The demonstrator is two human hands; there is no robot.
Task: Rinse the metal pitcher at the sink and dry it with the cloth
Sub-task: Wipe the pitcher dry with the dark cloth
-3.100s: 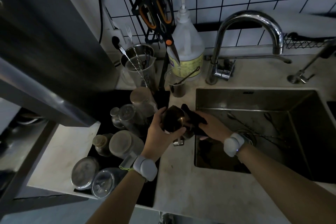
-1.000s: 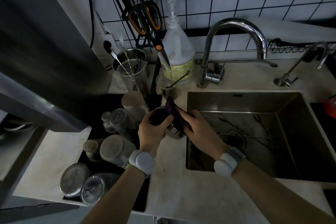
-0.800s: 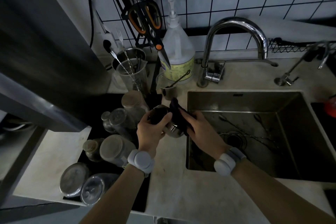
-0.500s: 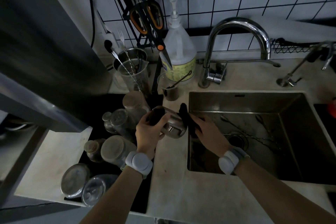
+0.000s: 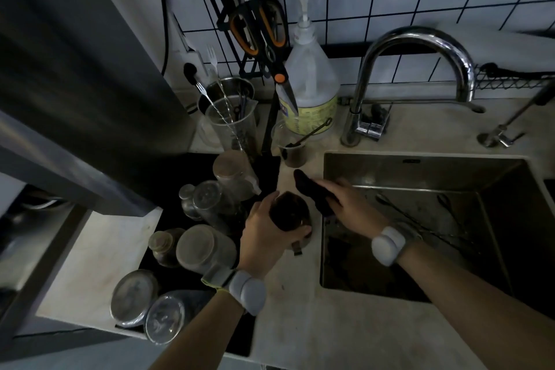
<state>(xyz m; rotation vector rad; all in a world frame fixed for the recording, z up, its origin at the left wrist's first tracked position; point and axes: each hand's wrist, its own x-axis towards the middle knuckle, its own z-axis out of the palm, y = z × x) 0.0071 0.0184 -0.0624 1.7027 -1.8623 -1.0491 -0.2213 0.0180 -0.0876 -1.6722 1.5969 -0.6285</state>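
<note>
The small metal pitcher is upside down over the counter just left of the sink, its handle pointing toward me. My left hand wraps around its body from the left. My right hand holds a dark cloth just right of the pitcher, over the sink's left rim; whether the cloth touches the pitcher I cannot tell. The steel sink lies to the right.
A curved tap rises behind the sink. A soap bottle, hanging scissors, a utensil beaker and a small glass stand behind. Several upturned jars rest on a black mat at the left. A grey appliance looms at the left.
The pitcher has been turned from lying sideways to bottom-up in my left hand. The cloth in my right hand has come off its side and now lies to the right of it.
</note>
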